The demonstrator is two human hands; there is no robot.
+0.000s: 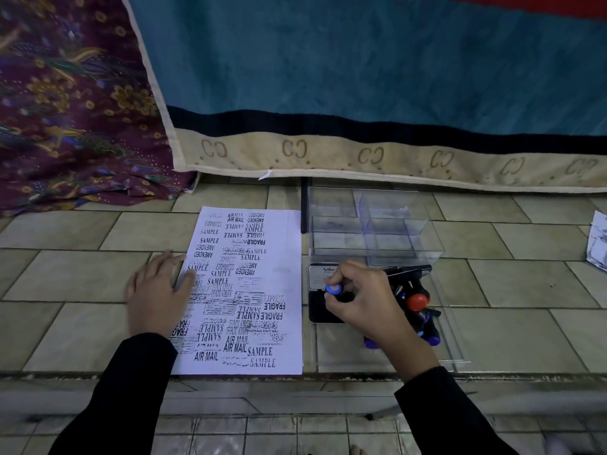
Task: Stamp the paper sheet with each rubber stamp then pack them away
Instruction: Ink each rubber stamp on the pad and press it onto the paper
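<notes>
A white paper sheet (243, 290), covered with several black stamp prints, lies on the tiled floor. My left hand (157, 293) rests flat on the sheet's left edge, fingers spread. My right hand (361, 297) grips a rubber stamp with a blue knob (334, 289) over the open black ink pad (323, 310). Several more stamps with red (417, 302), blue and purple knobs lie heaped on a clear lid (446, 339) to the right, partly hidden by my wrist.
A clear plastic box with compartments (371, 224) stands behind the ink pad. A teal and beige blanket (361, 93) hangs across the back, patterned purple cloth (65, 110) at left. A white object (597, 241) sits at the right edge. A step edge runs along the front.
</notes>
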